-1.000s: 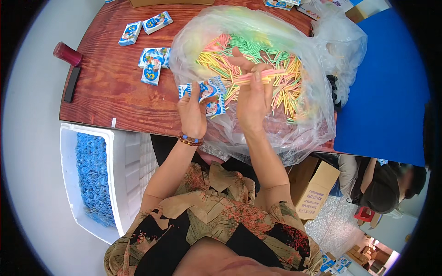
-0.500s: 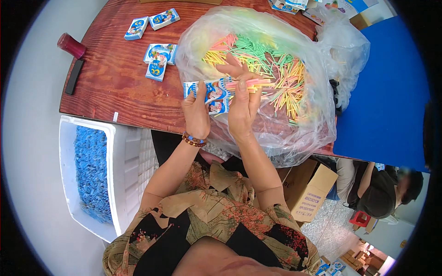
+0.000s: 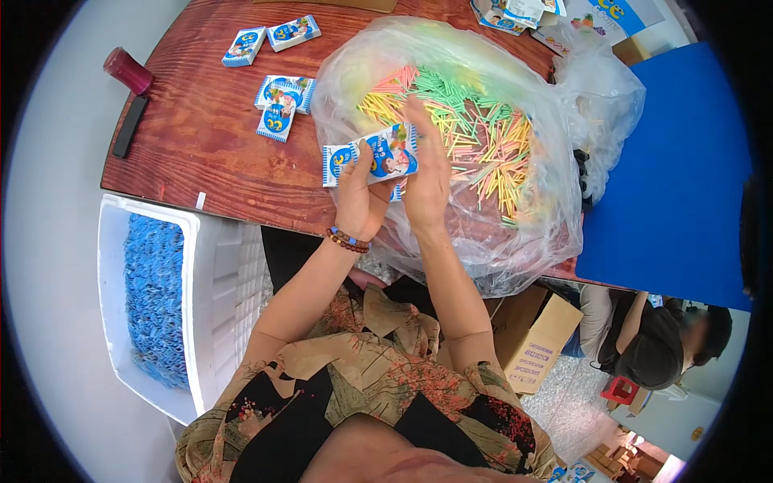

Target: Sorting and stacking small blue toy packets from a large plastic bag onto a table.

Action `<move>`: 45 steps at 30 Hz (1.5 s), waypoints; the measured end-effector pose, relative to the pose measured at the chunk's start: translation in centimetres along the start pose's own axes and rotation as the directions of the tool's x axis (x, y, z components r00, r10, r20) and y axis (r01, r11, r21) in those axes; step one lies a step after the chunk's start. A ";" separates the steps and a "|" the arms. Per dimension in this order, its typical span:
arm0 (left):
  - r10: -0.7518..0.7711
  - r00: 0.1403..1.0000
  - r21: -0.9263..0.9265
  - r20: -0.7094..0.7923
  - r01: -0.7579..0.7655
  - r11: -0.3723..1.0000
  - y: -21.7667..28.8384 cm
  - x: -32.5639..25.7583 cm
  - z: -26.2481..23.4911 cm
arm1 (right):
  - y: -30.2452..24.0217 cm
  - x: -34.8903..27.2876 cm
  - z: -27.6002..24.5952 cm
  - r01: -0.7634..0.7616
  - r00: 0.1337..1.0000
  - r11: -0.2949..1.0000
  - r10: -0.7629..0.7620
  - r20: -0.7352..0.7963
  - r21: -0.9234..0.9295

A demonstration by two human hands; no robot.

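The left hand [image 3: 357,197], near the middle of the frame, pinches a blue-and-white packet [image 3: 394,153] between thumb and fingers, with a second packet [image 3: 332,167] beside it to the left. A corner of another blue-and-white piece shows beneath. The right hand [image 3: 429,181] stands upright at the packet's right end, fingers straight and touching its edge, curled around nothing that shows; whether its palm hides anything cannot be told.

Done well, this step probably asks for a light pinch, firm enough that the pieces do not slide over one another, yet not so hard that the packet creases. The straight right hand would serve best as a flat stop, pressing evenly along the end.

Just behind and to the right, a clear plastic bag [image 3: 555,241] lies spread on the tabletop [image 3: 193,153], holding loose pink, yellow and green sticks [image 3: 507,181]. Working above its near left part seems wise, since anything dropped would land there. Farther out, more packets [image 3: 278,122] lie toward the upper left, and a white foam box [image 3: 229,290] stands at the lower left.
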State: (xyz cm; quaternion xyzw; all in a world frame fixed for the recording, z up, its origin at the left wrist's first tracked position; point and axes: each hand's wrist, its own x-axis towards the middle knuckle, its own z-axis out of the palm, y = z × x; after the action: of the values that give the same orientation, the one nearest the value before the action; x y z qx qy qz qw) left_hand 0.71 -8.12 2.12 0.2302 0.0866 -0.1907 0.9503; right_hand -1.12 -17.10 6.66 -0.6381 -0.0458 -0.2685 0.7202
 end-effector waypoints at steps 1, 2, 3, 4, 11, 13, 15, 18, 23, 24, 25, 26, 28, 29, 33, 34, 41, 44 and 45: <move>0.003 1.000 -0.004 0.003 -0.003 1.000 0.0 0.1 -0.2 | 0.7 0.4 -0.5 0.008 0.993 0.997 0.001 0.118 -0.076; -0.060 0.996 -0.068 0.068 0.064 0.996 -0.1 0.3 -0.7 | 1.0 0.7 -0.9 0.025 0.972 0.988 0.011 0.234 -0.151; -0.115 0.984 -0.128 0.134 0.132 0.983 0.0 0.6 -1.1 | 1.0 0.9 -1.2 0.027 0.970 0.988 0.011 0.243 -0.152; -0.107 0.985 -0.133 0.134 0.125 0.983 0.0 0.8 -1.4 | 0.9 1.1 -1.4 0.016 0.983 0.994 0.005 0.184 -0.108; -0.054 0.980 -0.207 0.192 0.095 0.974 1.1 0.9 -1.4 | 0.4 1.7 -1.3 0.028 0.969 0.836 0.112 0.221 -0.548; -0.018 0.974 -0.235 0.226 0.072 0.969 2.3 0.9 -1.3 | -0.8 3.1 -0.4 -0.140 0.941 0.921 0.238 0.242 -0.364; 0.147 0.968 0.013 0.205 -0.153 0.988 4.1 1.0 -1.3 | 0.3 4.4 -0.1 -0.200 0.914 0.937 0.283 0.290 -0.286; 0.194 0.978 0.087 0.080 -0.201 0.976 6.2 1.1 -3.2 | 0.8 5.5 2.1 -0.180 0.828 0.916 0.338 0.447 -0.359; 0.420 0.904 0.110 -0.084 -0.410 0.905 9.1 1.3 -5.8 | 4.0 6.5 7.2 -0.135 0.825 0.873 0.362 0.435 -0.469; 0.432 0.893 0.159 -0.126 -0.411 0.898 9.7 1.4 -6.9 | 4.9 6.8 8.4 -0.024 0.822 0.819 0.342 0.455 -0.573; 0.436 0.891 0.162 -0.126 -0.415 0.895 10.4 1.5 -7.8 | 5.6 7.1 9.5 0.093 0.819 0.745 0.321 0.477 -0.661; 0.484 0.861 0.205 -0.158 -0.451 0.869 11.2 1.9 -8.7 | 7.5 7.4 10.4 0.185 0.845 0.762 0.199 0.496 -0.621; 0.607 0.763 0.430 -0.222 -0.482 0.763 12.4 2.2 -9.8 | 8.3 8.7 12.4 0.191 0.842 0.686 0.254 0.477 -0.702; 0.608 0.761 0.431 -0.225 -0.482 0.763 12.6 2.4 -10.3 | 8.5 9.1 13.0 0.195 0.841 0.595 0.307 0.445 -0.780; 0.736 0.675 0.901 0.048 -0.348 0.260 12.8 3.0 -11.4 | 10.4 9.5 13.2 0.214 0.865 0.424 0.336 0.373 -0.880; 0.631 0.757 0.976 0.167 -0.217 0.003 12.8 3.0 -11.4 | 10.5 9.3 12.9 0.208 0.863 0.419 0.347 0.367 -0.884; 0.687 0.645 0.941 0.336 -0.195 -0.277 11.9 2.0 -9.6 | 2.3 5.6 5.6 0.281 0.917 0.576 0.075 0.391 -0.768; 0.519 0.773 0.914 0.365 -0.192 -0.356 8.7 0.0 -8.2 | 2.3 3.8 -0.5 0.085 0.876 0.479 0.382 0.295 -0.874; 0.402 0.837 0.893 0.371 -0.204 -0.400 7.4 -0.3 -7.5 | 2.6 2.8 -1.6 -0.034 0.829 0.469 0.506 0.237 -0.882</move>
State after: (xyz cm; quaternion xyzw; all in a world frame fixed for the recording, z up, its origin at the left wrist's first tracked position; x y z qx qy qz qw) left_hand 2.86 1.62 -1.40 0.9111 -0.1078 0.1073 0.3831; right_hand 1.99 -19.46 5.23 -0.9487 0.0242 0.0292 0.3139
